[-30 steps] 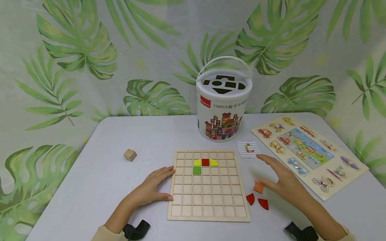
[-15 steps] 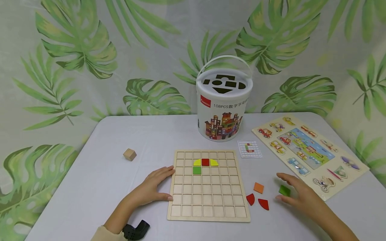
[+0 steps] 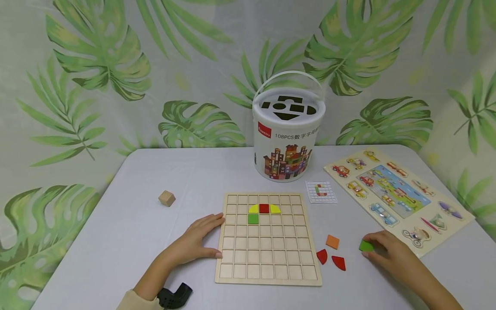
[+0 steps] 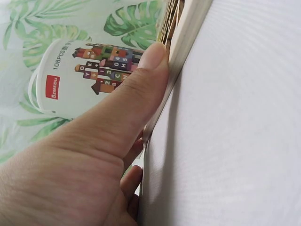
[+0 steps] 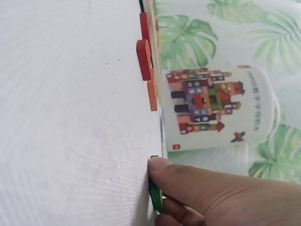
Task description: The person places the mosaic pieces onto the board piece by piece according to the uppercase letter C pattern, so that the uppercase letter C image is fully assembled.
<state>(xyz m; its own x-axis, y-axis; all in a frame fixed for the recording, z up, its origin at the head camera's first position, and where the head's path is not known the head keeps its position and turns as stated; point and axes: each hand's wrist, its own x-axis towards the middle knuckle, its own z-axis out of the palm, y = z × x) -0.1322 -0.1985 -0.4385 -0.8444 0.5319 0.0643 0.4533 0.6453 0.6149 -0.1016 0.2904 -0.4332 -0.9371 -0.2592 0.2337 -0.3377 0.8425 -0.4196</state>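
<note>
The right hand [image 3: 391, 254] has drawn its fingers in over the green tile [image 3: 365, 246] at the near right of the table [image 3: 155, 241]; half a second ago those fingers were spread above it, and a second ago the hand hovered further left over the orange tile [image 3: 332, 241]. Thumb and fingers now pinch the green tile, which still lies on the table, just near of the vehicle puzzle [image 3: 399, 193]. So the pick seems made, with the tile not yet lifted. The left hand [image 3: 193, 241] has not moved: flat, fingers straight, pressing the left edge of the grid board [image 3: 267, 258].

Counted, largest first:
- one table;
- one white bucket [image 3: 288, 137], far centre;
- one vehicle puzzle, right;
- one grid board, near centre;
- one pattern card [image 3: 320, 191], between bucket and puzzle;
- one plain wooden cube [image 3: 167, 198], left, well apart;
- four tiles set in the board: two yellow, one red, one green [image 3: 253, 218];
- four loose tiles right of the board: one orange, two red [image 3: 338, 262], one green in the fingers.
</note>
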